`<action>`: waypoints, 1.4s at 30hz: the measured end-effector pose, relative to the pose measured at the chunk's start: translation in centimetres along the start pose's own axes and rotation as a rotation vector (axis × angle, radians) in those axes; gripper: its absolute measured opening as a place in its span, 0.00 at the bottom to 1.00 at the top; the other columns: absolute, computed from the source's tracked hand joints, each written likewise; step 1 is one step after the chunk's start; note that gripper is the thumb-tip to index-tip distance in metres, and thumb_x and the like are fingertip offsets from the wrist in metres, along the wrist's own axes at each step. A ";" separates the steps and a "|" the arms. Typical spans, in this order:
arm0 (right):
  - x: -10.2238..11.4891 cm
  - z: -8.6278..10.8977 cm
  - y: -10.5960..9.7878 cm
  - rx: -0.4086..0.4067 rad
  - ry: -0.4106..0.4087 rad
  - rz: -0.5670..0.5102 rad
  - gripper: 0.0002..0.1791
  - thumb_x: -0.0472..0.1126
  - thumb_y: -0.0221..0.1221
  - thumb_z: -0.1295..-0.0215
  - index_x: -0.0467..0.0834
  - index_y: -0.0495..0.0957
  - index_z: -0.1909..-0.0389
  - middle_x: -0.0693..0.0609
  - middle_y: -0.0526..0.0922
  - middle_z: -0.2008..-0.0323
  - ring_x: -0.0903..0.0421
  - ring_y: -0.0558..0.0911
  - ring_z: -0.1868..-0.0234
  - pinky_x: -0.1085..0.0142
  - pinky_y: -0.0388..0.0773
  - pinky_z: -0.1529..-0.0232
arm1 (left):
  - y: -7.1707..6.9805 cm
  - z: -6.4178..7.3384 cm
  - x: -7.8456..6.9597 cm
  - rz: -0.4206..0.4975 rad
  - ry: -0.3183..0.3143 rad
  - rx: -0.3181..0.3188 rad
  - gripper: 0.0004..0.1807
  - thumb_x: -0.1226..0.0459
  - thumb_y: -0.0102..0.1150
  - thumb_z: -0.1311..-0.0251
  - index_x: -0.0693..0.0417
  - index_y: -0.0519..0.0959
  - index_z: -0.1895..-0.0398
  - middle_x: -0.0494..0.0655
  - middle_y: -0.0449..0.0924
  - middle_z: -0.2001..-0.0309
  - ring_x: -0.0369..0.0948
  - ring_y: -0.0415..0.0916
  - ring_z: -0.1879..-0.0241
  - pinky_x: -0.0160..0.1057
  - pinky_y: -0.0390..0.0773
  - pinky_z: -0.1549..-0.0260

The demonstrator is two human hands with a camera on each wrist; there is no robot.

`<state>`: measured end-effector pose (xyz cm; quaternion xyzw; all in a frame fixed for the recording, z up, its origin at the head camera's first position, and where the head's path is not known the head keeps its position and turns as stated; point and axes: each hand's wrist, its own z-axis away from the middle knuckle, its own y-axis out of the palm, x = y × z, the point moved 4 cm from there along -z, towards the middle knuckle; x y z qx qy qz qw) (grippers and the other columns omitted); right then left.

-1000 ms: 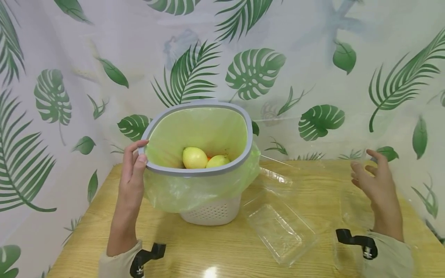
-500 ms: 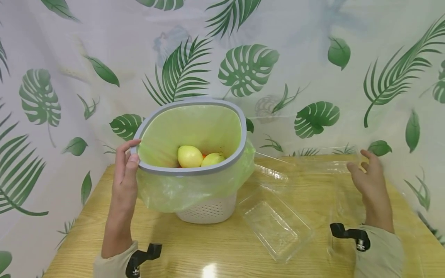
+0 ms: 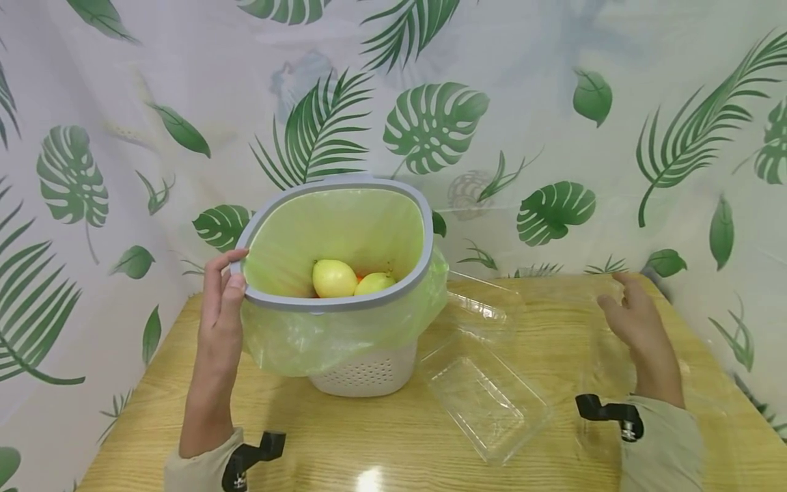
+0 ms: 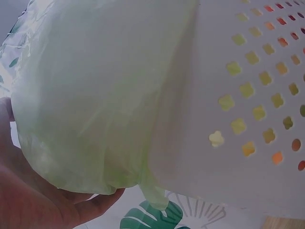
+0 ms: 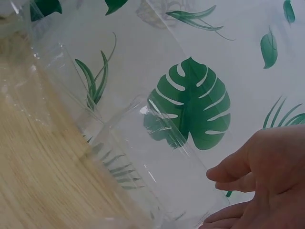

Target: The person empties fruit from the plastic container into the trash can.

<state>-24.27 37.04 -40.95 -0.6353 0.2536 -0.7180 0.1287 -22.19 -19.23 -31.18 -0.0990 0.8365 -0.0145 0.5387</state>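
Note:
In the head view my left hand (image 3: 223, 301) grips the grey rim (image 3: 344, 305) of a white perforated basket (image 3: 369, 376) at its left side. A thin green plastic bag (image 3: 332, 338) lines it and hangs over the outside. Two yellow fruits (image 3: 335, 279) show inside, with a bit of orange-red behind them. Farther right, my right hand (image 3: 636, 321) holds the end of a clear plastic box (image 5: 152, 162) at the table's back edge. In the right wrist view its thumb is at the box's rim, the other fingers below the end.
Another clear tray (image 3: 486, 403) lies on the wooden table (image 3: 307, 444) right of the basket. Behind it is a further clear container (image 3: 479, 307). More clear plastic lies under the right forearm. A leaf-patterned white sheet (image 3: 369, 123) stands behind the table.
My right hand has moved left and down, and the clear box has come down with it to the table's back edge. The left hand keeps its grip on the rim.

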 end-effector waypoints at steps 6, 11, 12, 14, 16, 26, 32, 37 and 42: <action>-0.2 -0.2 0.6 0.073 0.044 0.085 0.39 0.48 0.38 0.19 0.31 0.34 0.21 0.22 0.34 0.24 0.18 0.42 0.28 0.25 0.51 0.37 | -0.1 0.2 0.0 0.009 -0.004 -0.004 0.22 0.55 0.38 0.21 0.45 0.65 0.28 0.47 0.68 0.34 0.46 0.65 0.38 0.51 0.54 0.37; -0.2 -0.6 0.0 0.095 0.049 0.178 0.39 0.50 0.38 0.18 0.30 0.37 0.21 0.22 0.37 0.24 0.17 0.44 0.29 0.25 0.52 0.38 | -0.1 0.2 -0.3 0.014 0.015 -0.010 0.22 0.55 0.39 0.21 0.46 0.66 0.29 0.47 0.64 0.30 0.46 0.62 0.33 0.55 0.50 0.34; -0.1 -0.7 -0.1 0.088 0.045 0.196 0.39 0.51 0.38 0.19 0.31 0.38 0.21 0.21 0.38 0.25 0.17 0.45 0.30 0.25 0.52 0.38 | 0.0 0.2 -0.4 0.013 0.019 -0.009 0.22 0.55 0.39 0.21 0.47 0.66 0.29 0.46 0.63 0.29 0.45 0.61 0.32 0.56 0.49 0.33; 0.0 -0.8 -0.6 0.062 0.034 0.227 0.38 0.51 0.39 0.19 0.31 0.40 0.21 0.21 0.41 0.25 0.16 0.47 0.31 0.25 0.53 0.39 | 0.1 0.1 -0.4 0.010 0.021 -0.012 0.22 0.55 0.39 0.21 0.47 0.66 0.29 0.47 0.64 0.30 0.46 0.62 0.33 0.54 0.50 0.34; 0.2 -0.8 -0.9 0.035 0.028 0.254 0.38 0.51 0.39 0.19 0.31 0.42 0.21 0.20 0.44 0.26 0.16 0.49 0.32 0.25 0.54 0.39 | 0.3 0.1 -0.5 0.009 0.023 -0.015 0.22 0.55 0.39 0.21 0.48 0.66 0.29 0.48 0.65 0.31 0.46 0.63 0.34 0.53 0.50 0.34; 1.7 -0.8 -1.5 -0.016 -0.111 0.245 0.35 0.48 0.43 0.19 0.29 0.50 0.23 0.21 0.48 0.26 0.18 0.51 0.30 0.26 0.54 0.39 | 0.5 -0.3 -0.3 -0.042 0.022 0.011 0.23 0.53 0.39 0.20 0.46 0.64 0.27 0.49 0.64 0.29 0.46 0.62 0.34 0.58 0.51 0.33; 3.5 -0.6 -0.7 -0.006 -0.206 0.224 0.36 0.48 0.45 0.18 0.34 0.48 0.20 0.23 0.47 0.25 0.19 0.49 0.29 0.24 0.53 0.41 | 0.5 -0.8 -0.3 -0.068 0.025 0.042 0.25 0.51 0.39 0.20 0.45 0.62 0.25 0.49 0.61 0.26 0.47 0.58 0.29 0.60 0.47 0.30; 5.3 0.3 -0.3 -0.018 -0.273 0.224 0.37 0.49 0.47 0.19 0.39 0.48 0.19 0.27 0.47 0.23 0.22 0.48 0.26 0.23 0.49 0.39 | 0.6 -1.3 0.1 -0.058 0.013 0.062 0.25 0.50 0.39 0.19 0.44 0.62 0.24 0.48 0.63 0.26 0.45 0.62 0.31 0.57 0.53 0.32; 7.0 1.1 0.6 -0.046 -0.397 0.248 0.36 0.46 0.51 0.20 0.40 0.50 0.19 0.30 0.50 0.22 0.26 0.49 0.24 0.27 0.47 0.34 | 0.4 -1.8 0.8 -0.011 0.010 0.061 0.25 0.49 0.37 0.19 0.44 0.63 0.25 0.46 0.68 0.30 0.45 0.66 0.33 0.60 0.62 0.38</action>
